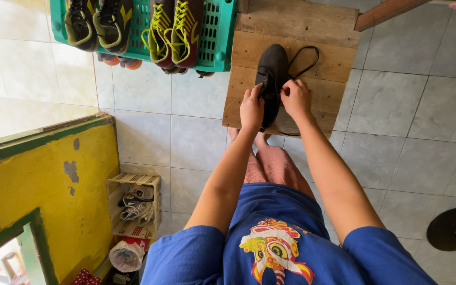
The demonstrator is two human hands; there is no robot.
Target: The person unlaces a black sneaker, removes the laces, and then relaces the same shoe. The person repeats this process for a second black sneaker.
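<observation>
I see my left hand [251, 110] and right hand [295, 97] pinching a dark shoe [272, 79] at its laces, upper centre; its long axis runs up-frame, toe away.

Bright, soft daylight fills the scene, strongest at about nine o'clock, where the pale wall tiles [11, 63] wash out to near white. Shadows are faint: a soft dark patch lies under the hands on the wooden table [296, 31]. The floor tiles [386, 100] carry a mild sheen, no hard glare. Focus is sharp throughout. The wide lens bends straight lines near the edges, plainly at the yellow wall [54, 179].
</observation>
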